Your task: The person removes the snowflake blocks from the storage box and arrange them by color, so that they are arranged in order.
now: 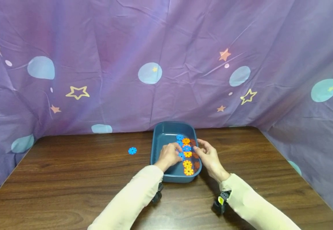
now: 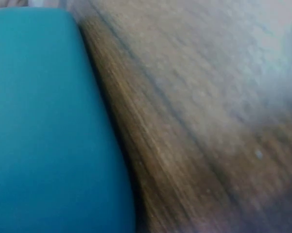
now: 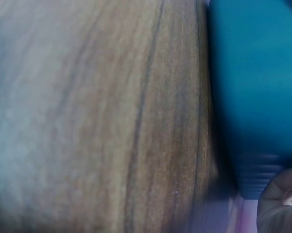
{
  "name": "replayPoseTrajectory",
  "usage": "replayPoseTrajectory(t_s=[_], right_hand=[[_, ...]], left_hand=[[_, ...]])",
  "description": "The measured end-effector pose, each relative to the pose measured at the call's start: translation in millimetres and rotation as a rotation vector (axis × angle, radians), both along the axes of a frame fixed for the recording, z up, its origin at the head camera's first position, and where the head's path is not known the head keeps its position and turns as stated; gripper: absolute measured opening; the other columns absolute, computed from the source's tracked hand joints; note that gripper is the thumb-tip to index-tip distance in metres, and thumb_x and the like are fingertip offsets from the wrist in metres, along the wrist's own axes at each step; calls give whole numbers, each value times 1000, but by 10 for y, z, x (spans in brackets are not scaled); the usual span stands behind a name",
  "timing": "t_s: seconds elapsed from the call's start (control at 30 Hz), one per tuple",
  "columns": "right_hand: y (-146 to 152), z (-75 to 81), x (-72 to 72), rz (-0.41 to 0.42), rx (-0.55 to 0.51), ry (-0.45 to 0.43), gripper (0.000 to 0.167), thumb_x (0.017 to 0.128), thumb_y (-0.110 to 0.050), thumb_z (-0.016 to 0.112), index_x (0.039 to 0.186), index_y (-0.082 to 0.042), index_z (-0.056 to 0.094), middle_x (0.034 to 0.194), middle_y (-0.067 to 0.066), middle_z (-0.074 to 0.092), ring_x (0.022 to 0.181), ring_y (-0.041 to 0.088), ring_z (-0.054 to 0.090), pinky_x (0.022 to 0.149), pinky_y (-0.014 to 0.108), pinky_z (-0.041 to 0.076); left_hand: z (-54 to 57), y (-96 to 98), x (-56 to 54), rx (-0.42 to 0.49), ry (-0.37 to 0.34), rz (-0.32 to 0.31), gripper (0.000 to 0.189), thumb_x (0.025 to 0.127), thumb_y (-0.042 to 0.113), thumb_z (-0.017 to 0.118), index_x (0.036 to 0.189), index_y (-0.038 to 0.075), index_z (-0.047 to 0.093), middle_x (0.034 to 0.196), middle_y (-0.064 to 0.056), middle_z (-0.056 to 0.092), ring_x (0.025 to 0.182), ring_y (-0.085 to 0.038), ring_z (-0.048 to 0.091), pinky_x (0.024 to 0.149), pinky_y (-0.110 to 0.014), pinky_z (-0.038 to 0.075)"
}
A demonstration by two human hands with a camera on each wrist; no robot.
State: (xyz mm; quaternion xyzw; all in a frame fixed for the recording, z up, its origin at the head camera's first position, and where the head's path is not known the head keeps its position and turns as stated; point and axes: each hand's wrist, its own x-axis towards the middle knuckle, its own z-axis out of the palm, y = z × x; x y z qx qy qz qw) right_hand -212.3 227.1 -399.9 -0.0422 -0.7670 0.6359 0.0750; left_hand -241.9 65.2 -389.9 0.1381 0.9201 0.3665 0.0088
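Observation:
My left hand (image 1: pixel 168 156) reaches over the left part of a dark teal plastic tray (image 1: pixel 158 134), fingers curled. Its thumb and fingertips pinch a blue notched building disc (image 1: pixel 181 156) inside. Along the right side of the tray lie several more discs, among them an orange disc (image 1: pixel 186 141), another blue disc (image 1: pixel 186 148) and a yellow-orange disc (image 1: pixel 188 171). My right hand (image 1: pixel 210 158) grips the tray's right rim, its thumb at the top edge and fingers along the outside. In the right wrist view, part of this hand (image 3: pixel 280 201) shows beside the tray's outer wall (image 3: pixel 257 97).
A single blue disc (image 1: pixel 132 150) lies on the brown wooden table (image 1: pixel 97 179), left of the tray. A purple curtain (image 1: pixel 183 95) with stars and planets hangs behind the table, close to the tray's far end. The left wrist view shows the tray wall (image 2: pixel 48 121).

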Motion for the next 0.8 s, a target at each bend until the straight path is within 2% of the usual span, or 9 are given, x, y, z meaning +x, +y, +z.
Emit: replayPoseTrajectory(t_s=[0.23,0.47,0.67,0.8], right_hand=[[-25,34,9,-18,21,22,41,91,-4,57,130,6,48,64,1,53,60,9,57,58,20,48],[-39,-2,16,-33,28,24,40,90,-2,57,128,6,49,63,1,53,59,8,57,58,20,48],[-39,11,9,-35,47,26,40,90,-3,57,128,6,49,63,2,53,59,9,58,56,19,47],[-32,11,2,-36,49,25,40,90,-4,57,128,5,49,63,2,53,59,10,58,57,21,49]], left_hand=[[28,-19,-16,126,-18,44,24,68,8,82,89,11,71,74,-1,67,70,-14,58,66,-25,45],[88,-33,5,327,-69,93,25,70,4,79,93,7,70,79,-6,71,72,-13,61,65,-22,46],[193,-53,15,526,-153,83,34,73,-1,75,105,3,67,81,-10,69,68,-10,57,60,-19,52],[248,-76,38,643,-211,72,34,74,-4,72,107,1,66,84,-10,66,67,-10,57,62,-25,56]])
